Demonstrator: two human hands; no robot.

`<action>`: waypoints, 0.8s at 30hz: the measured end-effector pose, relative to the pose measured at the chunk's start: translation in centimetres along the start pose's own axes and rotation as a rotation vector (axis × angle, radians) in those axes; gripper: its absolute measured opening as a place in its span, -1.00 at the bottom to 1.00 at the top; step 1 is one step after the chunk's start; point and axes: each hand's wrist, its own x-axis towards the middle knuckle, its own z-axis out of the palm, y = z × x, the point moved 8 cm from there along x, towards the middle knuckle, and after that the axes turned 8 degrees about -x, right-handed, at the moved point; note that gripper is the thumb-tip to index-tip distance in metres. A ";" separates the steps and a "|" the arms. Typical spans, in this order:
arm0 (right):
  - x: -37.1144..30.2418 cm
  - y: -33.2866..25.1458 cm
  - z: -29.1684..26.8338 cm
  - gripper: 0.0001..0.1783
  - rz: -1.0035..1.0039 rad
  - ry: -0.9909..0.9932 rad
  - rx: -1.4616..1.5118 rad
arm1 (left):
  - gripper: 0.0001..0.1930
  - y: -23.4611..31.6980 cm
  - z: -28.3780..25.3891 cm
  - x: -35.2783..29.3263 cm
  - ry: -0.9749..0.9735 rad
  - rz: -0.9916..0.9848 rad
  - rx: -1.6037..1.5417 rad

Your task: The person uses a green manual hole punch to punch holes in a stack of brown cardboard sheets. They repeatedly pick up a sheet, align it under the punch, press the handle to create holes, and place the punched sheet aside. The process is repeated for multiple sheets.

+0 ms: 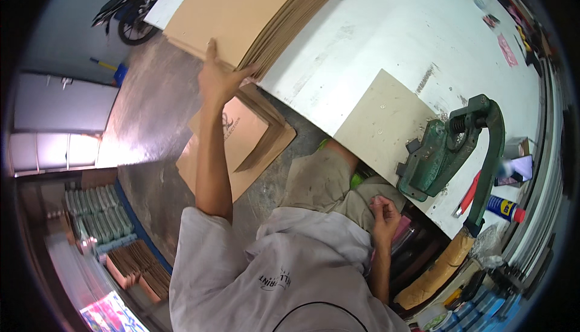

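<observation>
A thick stack of brown card pieces [241, 15], with a dark printed emblem on the top one, lies at the far left of the white table and juts past its edge. My left hand [220, 81] touches the stack's near end. Its index finger stretches over the top piece and its thumb spreads toward the layered side. Over my lap, my right hand [385, 214] is closed, thumb and fingertips pinched together; whatever is between them is too small to make out. Nearest to that hand is a green hand press [438, 157] at the table's edge, its long lever handle [435, 271] wrapped in brown.
More brown card pieces [235, 135] sit below the table edge. A grey-beige board [383, 114] lies beside the press. Right of it are a red-handled tool [468, 194], a blue spray can [504, 208] and a phone [516, 169]. A motorbike [136, 15] stands at far left.
</observation>
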 end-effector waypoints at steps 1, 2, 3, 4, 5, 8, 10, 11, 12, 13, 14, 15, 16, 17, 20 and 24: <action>-0.2 0.2 0.4 -0.80 0.025 0.010 0.000 | 0.29 -0.5 -0.4 0.4 0.050 0.063 -0.070; -0.5 0.3 0.9 -0.80 0.051 0.020 0.001 | 0.28 -1.3 -0.1 0.7 0.037 0.043 -0.069; -0.8 0.2 1.4 -0.80 0.039 0.039 -0.039 | 0.28 -0.6 -0.4 0.6 0.019 0.023 -0.070; -1.1 0.0 1.9 -0.79 0.027 0.055 -0.083 | 0.28 -0.7 -0.6 0.1 0.002 0.000 -0.072; -1.1 -0.5 2.7 -0.79 0.009 0.076 -0.121 | 0.27 -0.8 -0.5 -0.2 -0.008 0.016 -0.108; -1.5 -4.1 5.5 -0.77 0.041 -0.023 -0.236 | 0.27 0.1 -0.6 -1.2 -0.025 -0.032 -0.214; -1.4 -9.8 8.7 -0.75 -0.047 -0.128 -0.235 | 0.23 0.1 -0.6 -2.3 -0.011 -0.017 -0.349; -1.0 -13.0 10.4 -0.74 -0.124 -0.204 -0.240 | 0.19 -0.7 -0.3 -2.8 0.008 0.029 -0.452; -0.4 -16.1 12.5 -0.73 -0.204 -0.290 -0.242 | 0.15 -1.5 -0.5 -3.0 0.034 0.072 -0.550; 0.6 -19.7 14.0 -0.72 -0.310 -0.308 -0.225 | 0.10 -3.3 -0.3 -2.8 0.079 -0.015 -0.814; 2.2 -23.2 15.5 -0.71 -0.420 -0.329 -0.213 | 0.05 -5.2 0.1 -2.3 0.124 -0.114 -1.078; 4.6 -26.0 16.6 -0.72 -0.497 -0.287 -0.173 | 0.01 -6.7 0.4 -1.6 0.178 -0.218 -1.333; 7.1 -28.9 17.8 -0.73 -0.576 -0.251 -0.130 | -0.08 -7.6 0.4 -0.2 0.143 -0.257 -1.429; 9.9 -32.1 18.8 -0.77 -0.611 -0.172 -0.097 | -0.15 -8.8 -0.3 1.3 0.125 -0.289 -1.525; 21.8 -41.1 19.9 -0.79 -0.848 0.165 0.108 | -0.34 -6.4 -0.9 4.4 0.150 -0.269 -1.532; 45.3 -43.2 21.8 -0.50 -0.470 0.138 0.189 | -0.42 -8.7 0.7 7.2 0.016 -0.339 -1.376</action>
